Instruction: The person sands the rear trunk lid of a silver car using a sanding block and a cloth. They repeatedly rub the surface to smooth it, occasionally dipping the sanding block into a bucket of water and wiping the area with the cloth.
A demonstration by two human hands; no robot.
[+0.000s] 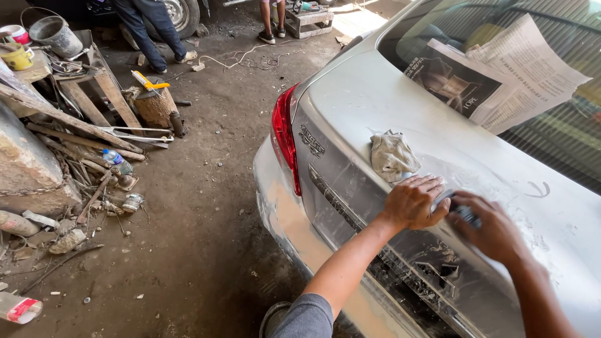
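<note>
My left hand [414, 201] lies flat with fingers spread on the dusty silver trunk lid [438, 119] of a car. My right hand [494, 231] presses a small dark sanding block [462, 211] against the lid just beside the left fingers; the block is partly hidden and blurred. A crumpled grey rag [390, 155] rests on the lid a little above my left hand. White sanding residue streaks the lid around both hands.
Red tail light [285, 134] at the car's left corner. Newspaper [494, 75] covers the rear window. Wood scraps, a plastic bottle [116, 161], a log stump [155, 106], a bucket [55, 34] lie left. Two people's legs [153, 31] stand at the back. A round container [273, 318] sits by my elbow.
</note>
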